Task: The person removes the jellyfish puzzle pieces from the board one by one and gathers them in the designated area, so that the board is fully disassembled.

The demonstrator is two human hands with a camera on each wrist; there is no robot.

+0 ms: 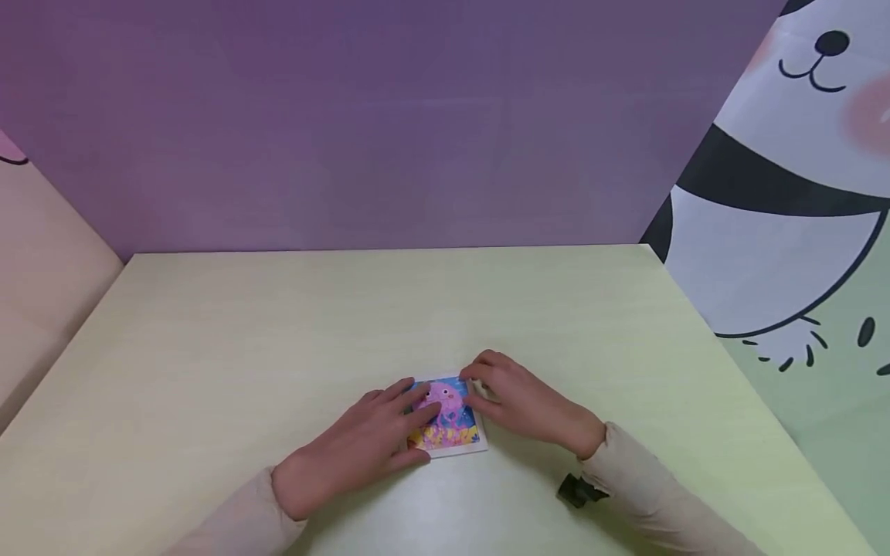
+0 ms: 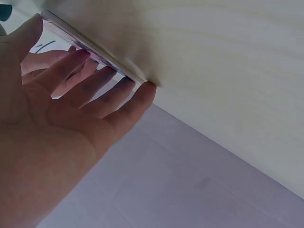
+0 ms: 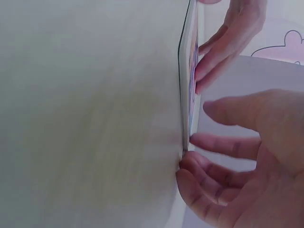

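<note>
A small, flat square picture board point(image 1: 452, 436) lies on the table in the head view. It shows a pink octopus over a blue and yellow sea scene, with a white border. My left hand point(image 1: 368, 444) spreads its fingers over the board's left part, with the thumb at the near edge; in the left wrist view the left hand point(image 2: 66, 104) spans one side. At the far right corner, my right hand point(image 1: 524, 401) touches the board with its fingertips. From the right wrist view, the right hand point(image 3: 232, 166) has its thumb raised off the board. The fingers hide part of the picture.
The pale table point(image 1: 278, 324) meets a purple wall point(image 1: 389, 131) at its far edge. A panda drawing point(image 1: 779, 262) covers the wall on the right. A black device point(image 1: 580, 491) sits at the right sleeve's cuff.
</note>
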